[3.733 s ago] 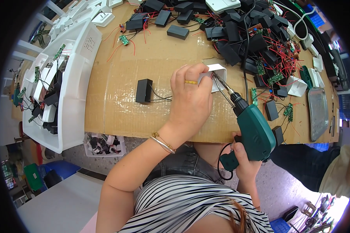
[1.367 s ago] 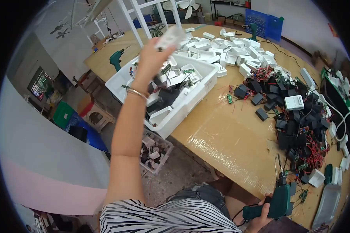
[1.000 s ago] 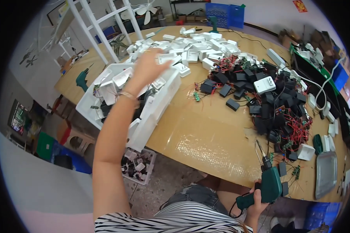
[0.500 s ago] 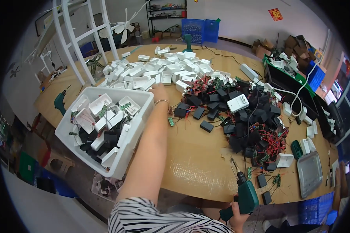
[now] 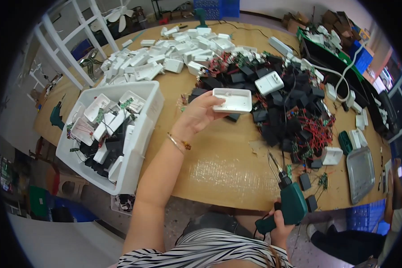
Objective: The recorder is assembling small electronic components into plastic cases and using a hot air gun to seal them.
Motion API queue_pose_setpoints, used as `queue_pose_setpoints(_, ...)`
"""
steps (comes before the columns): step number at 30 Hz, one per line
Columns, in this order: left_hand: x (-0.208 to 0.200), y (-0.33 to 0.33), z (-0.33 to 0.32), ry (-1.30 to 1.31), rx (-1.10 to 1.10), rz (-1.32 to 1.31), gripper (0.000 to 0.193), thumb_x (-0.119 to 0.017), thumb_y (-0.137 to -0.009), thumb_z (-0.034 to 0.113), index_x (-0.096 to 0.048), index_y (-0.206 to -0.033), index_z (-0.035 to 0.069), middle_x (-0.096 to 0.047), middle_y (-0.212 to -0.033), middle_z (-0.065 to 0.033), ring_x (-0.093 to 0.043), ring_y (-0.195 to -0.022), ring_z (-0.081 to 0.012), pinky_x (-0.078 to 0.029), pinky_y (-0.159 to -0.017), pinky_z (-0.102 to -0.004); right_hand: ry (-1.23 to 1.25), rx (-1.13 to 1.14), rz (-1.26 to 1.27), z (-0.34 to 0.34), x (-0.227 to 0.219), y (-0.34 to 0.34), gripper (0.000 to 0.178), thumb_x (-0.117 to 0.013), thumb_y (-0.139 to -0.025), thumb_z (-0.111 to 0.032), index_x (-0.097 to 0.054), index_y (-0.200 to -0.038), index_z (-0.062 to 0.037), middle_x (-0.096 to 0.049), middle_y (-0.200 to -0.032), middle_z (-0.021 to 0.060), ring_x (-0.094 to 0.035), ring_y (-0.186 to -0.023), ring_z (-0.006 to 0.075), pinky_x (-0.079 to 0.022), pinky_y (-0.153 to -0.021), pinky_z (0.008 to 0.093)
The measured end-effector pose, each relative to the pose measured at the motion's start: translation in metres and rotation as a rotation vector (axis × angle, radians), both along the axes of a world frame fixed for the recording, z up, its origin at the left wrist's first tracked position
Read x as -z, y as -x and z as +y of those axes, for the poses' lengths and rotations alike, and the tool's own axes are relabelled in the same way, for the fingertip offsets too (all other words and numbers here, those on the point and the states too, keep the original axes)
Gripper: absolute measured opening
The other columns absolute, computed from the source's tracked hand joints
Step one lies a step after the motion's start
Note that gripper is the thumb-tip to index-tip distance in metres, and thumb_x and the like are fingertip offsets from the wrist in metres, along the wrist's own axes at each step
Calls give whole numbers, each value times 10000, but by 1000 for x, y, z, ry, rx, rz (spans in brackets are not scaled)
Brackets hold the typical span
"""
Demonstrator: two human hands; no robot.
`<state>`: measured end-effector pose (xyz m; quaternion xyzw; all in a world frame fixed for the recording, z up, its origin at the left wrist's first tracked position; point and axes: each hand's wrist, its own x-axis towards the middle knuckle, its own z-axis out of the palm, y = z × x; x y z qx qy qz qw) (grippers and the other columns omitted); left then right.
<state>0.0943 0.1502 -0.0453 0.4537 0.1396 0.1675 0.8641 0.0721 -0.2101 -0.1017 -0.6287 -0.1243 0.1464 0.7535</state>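
Note:
Over the middle of the table my left hand (image 5: 195,115) is closed on a white plastic case half (image 5: 241,103), an open shallow shell with its hollow side showing. Low on the right, my right hand (image 5: 279,228) is wrapped round the handle of a green soldering gun (image 5: 294,203), its thin metal tip pointing away from me near the table's front edge. Beyond the left hand spreads a heap of white plastic cases (image 5: 172,66). To its right lies a pile of black boxes (image 5: 274,134) tangled with red wires and green circuit boards; a white plug-in case (image 5: 269,83) rests on top.
At left stands a white tub (image 5: 151,105) of cases, boards and black boxes. A grey tray (image 5: 361,176) and a green case (image 5: 344,142) are at right. Another green tool (image 5: 56,115) lies at far left. Black bins (image 5: 326,62) line the right edge; a co-worker's arm (image 5: 396,187) shows there.
My left hand has come back from the white heap towards me and to the right, now with a case half in it. The right hand keeps hold of the soldering gun. The view has tilted down.

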Motion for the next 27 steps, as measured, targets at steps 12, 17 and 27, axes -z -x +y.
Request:
queue_pose_setpoints(12, -13, 26, -77, -1893, 96, 345, 145, -572, -715, 77, -570, -847, 16, -579, -901, -161, -585, -806, -307, -477, -685, -391, 27, -17, -38, -1, -1, 1, 366, -550, -792, -123, -466, -1099, 59, -543, -948, 127, -510, -678, 125, -442, -568, 234)
queue_pose_setpoints(17, 3, 25, -96, -1727, 105, 369, 168, -580, -720, 126, -565, -858, 32, -597, -853, -152, -584, -808, -312, -467, -686, -399, -50, 0, -94, 1, 3, 3, 377, -550, -793, -124, -460, -1110, 57, -545, -967, 138, -511, -683, 129, -437, -581, 234)
queue_pose_setpoints(27, -3, 19, -5, -2049, -386, 231, 211, -610, -669, 54, -635, -871, 109, -577, -887, -69, -519, -889, -255, -428, -770, -355, -45, -4, -87, 1, 3, 4, 381, -557, -791, -120, -462, -1117, 52, -541, -995, 144, -512, -698, 135, -428, -632, 242)
